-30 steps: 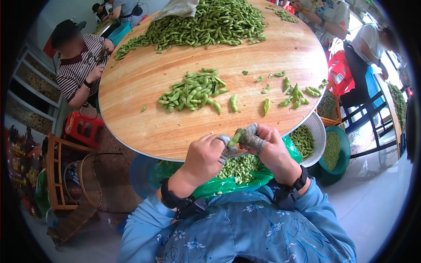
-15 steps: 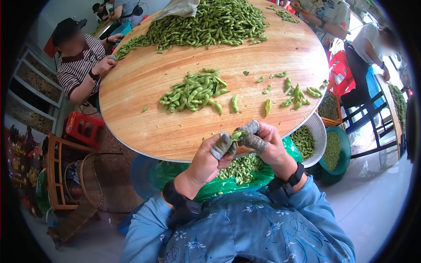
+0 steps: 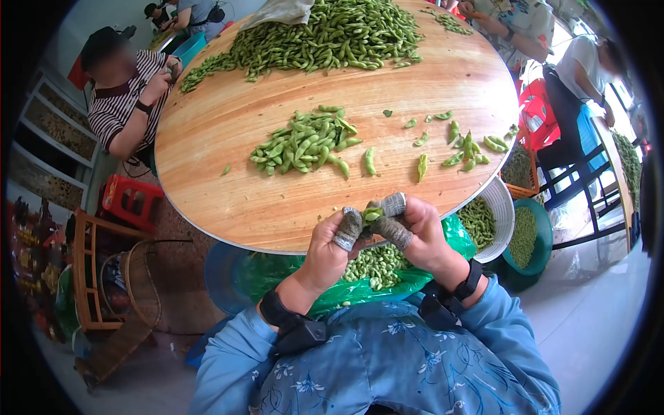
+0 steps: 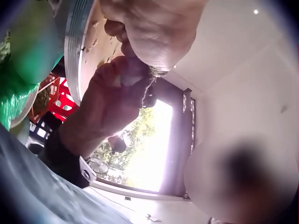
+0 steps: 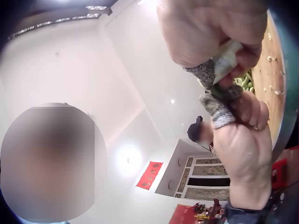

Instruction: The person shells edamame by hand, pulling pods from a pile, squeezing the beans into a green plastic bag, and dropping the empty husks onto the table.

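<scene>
Just over the near table edge, my left hand [image 3: 324, 247] and right hand [image 3: 427, 238] meet at a green soybean pod [image 3: 373, 214]. Both pinch it between thumb and fingers; grey knitted finger covers [image 3: 392, 232] wrap the fingertips. Part of the pod is hidden behind the fingers. Below the hands lie shelled green beans [image 3: 377, 266] in a green plastic bag [image 3: 408, 282]. A small heap of pods [image 3: 301, 145] rests on the round wooden table [image 3: 228, 200], with loose pods [image 3: 467, 150] to its right. In the right wrist view, the left hand's covered thumb [image 5: 217, 109] faces the right hand.
A large pod mound [image 3: 332, 41] stands at the table's far side. At right are a white basket [image 3: 508, 218] of pods and a green basin [image 3: 543, 238] of beans. A blue basin [image 3: 221, 277] and red stool [image 3: 131, 203] stand at left. Other people sit around.
My left hand has turned, its thumb now on top beside the pod, while the right hand stays nearly in place. The pod looks shorter between the fingers. The person at left has drawn their hands back.
</scene>
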A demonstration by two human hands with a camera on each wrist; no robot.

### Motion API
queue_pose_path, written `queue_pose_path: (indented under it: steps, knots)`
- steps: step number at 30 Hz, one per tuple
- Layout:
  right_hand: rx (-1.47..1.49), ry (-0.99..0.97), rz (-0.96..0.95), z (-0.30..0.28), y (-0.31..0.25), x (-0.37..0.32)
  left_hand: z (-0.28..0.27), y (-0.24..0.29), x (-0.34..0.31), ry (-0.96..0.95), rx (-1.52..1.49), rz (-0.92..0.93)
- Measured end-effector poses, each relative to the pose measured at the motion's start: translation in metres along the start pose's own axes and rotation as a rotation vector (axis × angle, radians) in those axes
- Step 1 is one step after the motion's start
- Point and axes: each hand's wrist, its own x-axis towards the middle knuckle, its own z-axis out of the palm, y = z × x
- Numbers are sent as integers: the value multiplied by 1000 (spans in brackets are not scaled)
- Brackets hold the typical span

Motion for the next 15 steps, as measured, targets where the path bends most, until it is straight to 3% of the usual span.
queue_pose_path:
  steps: [2,4,5,7,9,11,13,15]
  knots:
    - [-133,-29,-87,-4,-3,2,3,4,1,8,-66,-32]
    - [-771,-144,-398,-8,-12,7,0,6,3,16,-134,-64]
    - [-771,-145,-397,-7,-10,6,-6,6,4,-28,-158,-117]
    - [-309,-10,10,-4,-6,4,-7,8,5,-73,-182,-169]
    - [-192,8,54,-5,-8,5,-2,13,5,-42,730,405]
    - [-73,24,102,-4,-9,6,-8,11,5,-62,892,413]
    - [74,12,288,-1,-10,6,-11,11,6,-40,1224,633]
    - [77,-29,318,-5,-7,6,-13,6,8,-36,1244,685]
